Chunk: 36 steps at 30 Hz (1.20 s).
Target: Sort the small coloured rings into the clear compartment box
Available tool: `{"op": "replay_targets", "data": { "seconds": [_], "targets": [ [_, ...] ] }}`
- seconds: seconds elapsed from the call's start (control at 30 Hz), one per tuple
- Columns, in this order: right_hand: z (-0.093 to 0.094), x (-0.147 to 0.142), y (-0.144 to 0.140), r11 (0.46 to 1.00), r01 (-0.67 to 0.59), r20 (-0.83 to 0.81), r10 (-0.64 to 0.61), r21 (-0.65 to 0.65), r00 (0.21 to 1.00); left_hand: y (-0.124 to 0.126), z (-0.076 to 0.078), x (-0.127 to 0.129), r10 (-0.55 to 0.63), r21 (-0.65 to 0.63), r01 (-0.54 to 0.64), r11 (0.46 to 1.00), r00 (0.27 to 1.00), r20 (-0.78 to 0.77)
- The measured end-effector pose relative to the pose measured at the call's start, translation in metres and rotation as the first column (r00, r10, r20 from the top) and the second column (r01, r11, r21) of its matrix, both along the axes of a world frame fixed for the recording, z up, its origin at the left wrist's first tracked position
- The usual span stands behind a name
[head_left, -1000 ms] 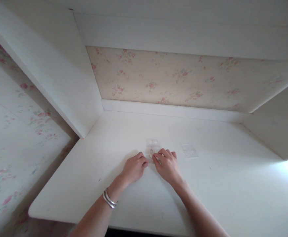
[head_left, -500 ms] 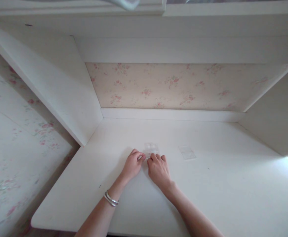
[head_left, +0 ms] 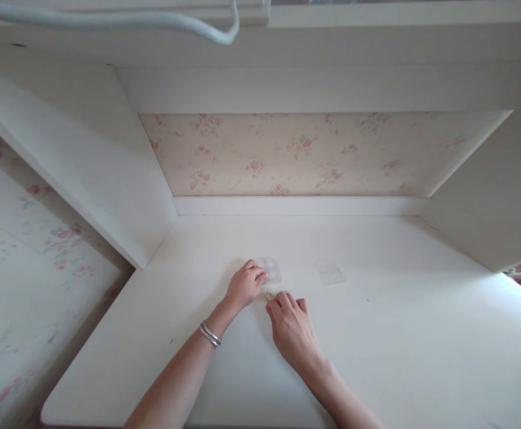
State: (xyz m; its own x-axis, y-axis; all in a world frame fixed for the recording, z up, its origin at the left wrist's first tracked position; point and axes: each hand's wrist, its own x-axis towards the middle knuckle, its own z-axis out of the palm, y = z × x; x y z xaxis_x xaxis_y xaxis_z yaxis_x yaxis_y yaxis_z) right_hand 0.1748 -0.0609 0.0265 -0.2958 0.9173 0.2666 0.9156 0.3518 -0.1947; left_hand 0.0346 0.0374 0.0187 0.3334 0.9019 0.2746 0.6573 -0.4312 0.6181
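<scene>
A small clear plastic box with compartments [head_left: 273,271] lies on the white desk. At its left edge is my left hand [head_left: 245,285], with thumb and fingers closed together over it; what they pinch is too small to make out. My right hand [head_left: 292,325] is closed just in front of the box, knuckles up. From its fingertips sticks out a small gold-coloured piece [head_left: 270,295], whose exact kind does not show. To the right lies a flat, clear plastic piece [head_left: 330,273], apart from both hands.
The white desktop [head_left: 403,339] stretches around both arms. A white side panel [head_left: 94,155] stands at left, another [head_left: 487,196] at right. An overhead shelf [head_left: 314,50] crosses above, with a pale cable [head_left: 162,21] hanging in front. Flowered wallpaper covers the back.
My right hand has drawn back toward me from the box, and the gold-coloured piece now shows at its fingertips. My left hand has moved onto the box's left edge. The view has shifted slightly.
</scene>
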Motion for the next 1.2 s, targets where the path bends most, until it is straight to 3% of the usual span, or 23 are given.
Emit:
{"op": "replay_targets", "data": {
  "seconds": [0.17,0.3,0.57,0.83,1.0,1.2],
  "targets": [
    [-0.008,0.026,-0.004,0.998,0.069,-0.096,-0.069,-0.003,0.993,-0.010,-0.002,-0.016,0.112,0.013,-0.117,0.993,0.976,0.186],
    [-0.005,0.037,0.009,0.997,0.078,-0.145,-0.074,0.019,0.987,-0.026,-0.002,-0.028,0.187,-0.063,-0.177,0.982,0.954,0.233],
    [0.013,0.017,0.049,0.997,0.014,-0.121,-0.004,0.079,0.993,-0.041,-0.006,-0.019,0.070,-0.130,-0.046,0.990,0.980,0.188],
    [0.007,0.004,0.073,0.996,-0.041,-0.043,0.045,0.082,0.998,-0.042,-0.008,-0.022,0.024,-0.084,-0.014,0.996,0.994,0.111],
    [-0.003,0.025,0.071,0.993,0.069,-0.270,-0.041,0.097,0.962,-0.046,-0.007,-0.021,-0.008,-0.054,0.010,0.998,1.000,0.025],
    [-0.031,0.060,0.076,0.963,0.267,-0.578,-0.238,-0.035,0.781,-0.051,-0.008,-0.016,-0.059,0.003,0.059,0.998,0.991,-0.119]
  ]
}}
